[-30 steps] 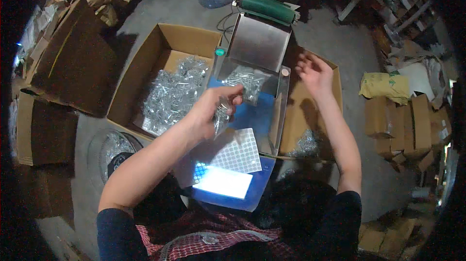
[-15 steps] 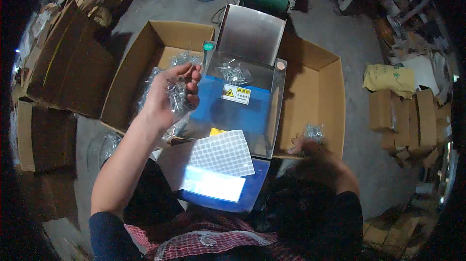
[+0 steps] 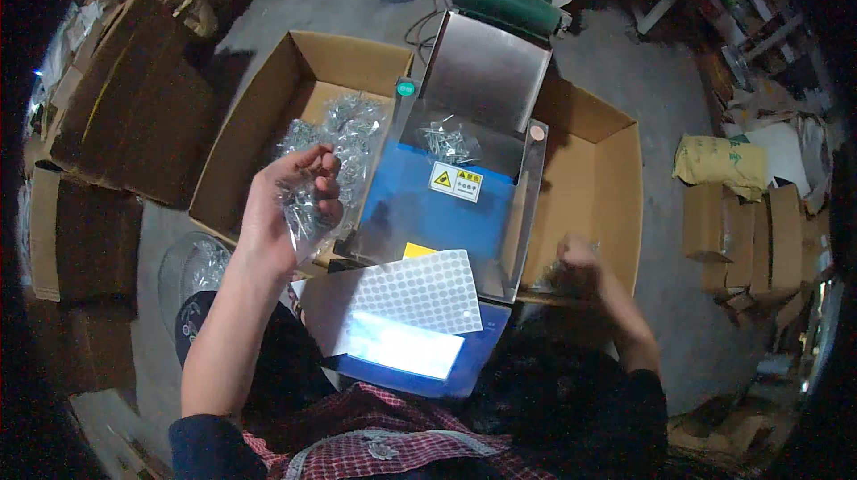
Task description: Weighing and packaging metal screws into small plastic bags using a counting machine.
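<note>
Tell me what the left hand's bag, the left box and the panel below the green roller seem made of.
Bag in the left hand: clear, glossy plastic film, by its see-through glints. Left box: likely matte cardboard, by its plain brown walls. Panel: probably smooth bare metal, by its soft grey sheen.

Head view: from the left of two fisheye lenses on the person's head, facing steeply down and forward
Red checked cloth with pale trim (image 3: 384,449): nearest the lens, lower edge
Bare left forearm (image 3: 234,328): close, rising from lower left
Bare right forearm (image 3: 628,319): close, lower right
Blue-and-silver metal machine (image 3: 420,199): near, seen from above, frame centre
Dark green cylindrical roller (image 3: 504,2): farther off, top centre
Tall brown cardboard box (image 3: 134,96): upper left, bent by the lens
</note>
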A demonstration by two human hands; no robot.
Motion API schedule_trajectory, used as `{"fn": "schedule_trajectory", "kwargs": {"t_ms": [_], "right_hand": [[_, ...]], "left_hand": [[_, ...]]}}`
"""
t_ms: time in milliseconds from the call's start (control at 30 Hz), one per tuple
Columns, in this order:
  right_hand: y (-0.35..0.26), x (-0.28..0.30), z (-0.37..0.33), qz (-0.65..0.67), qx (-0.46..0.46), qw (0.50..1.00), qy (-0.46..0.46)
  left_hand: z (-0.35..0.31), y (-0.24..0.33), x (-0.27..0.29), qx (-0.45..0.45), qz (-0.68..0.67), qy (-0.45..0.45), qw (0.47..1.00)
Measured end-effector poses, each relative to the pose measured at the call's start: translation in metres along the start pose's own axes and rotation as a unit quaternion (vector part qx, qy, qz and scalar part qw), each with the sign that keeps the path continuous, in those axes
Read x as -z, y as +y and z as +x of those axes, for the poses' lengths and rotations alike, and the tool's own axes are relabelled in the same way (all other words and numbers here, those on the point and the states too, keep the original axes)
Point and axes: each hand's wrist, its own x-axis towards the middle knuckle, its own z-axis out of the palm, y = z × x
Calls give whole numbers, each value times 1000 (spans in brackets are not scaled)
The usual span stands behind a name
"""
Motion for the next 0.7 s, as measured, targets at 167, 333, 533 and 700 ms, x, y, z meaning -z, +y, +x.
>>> {"fn": "schedule_trajectory", "kwargs": {"t_ms": [167,333,533,700], "right_hand": [[-112,98,-20,509,-130,830,187],[-218,203,-55,664,24,686,297],[-268,217,-45,636,89,707,297],[-300,220,-25,665,103,700,237]], "left_hand": [[-9,3,6,-26,9,0,1000],[-15,-13,-6,23,63,17,998],[-12,-38,-19,72,173,12,982],[-11,-49,-24,75,189,23,979]]}}
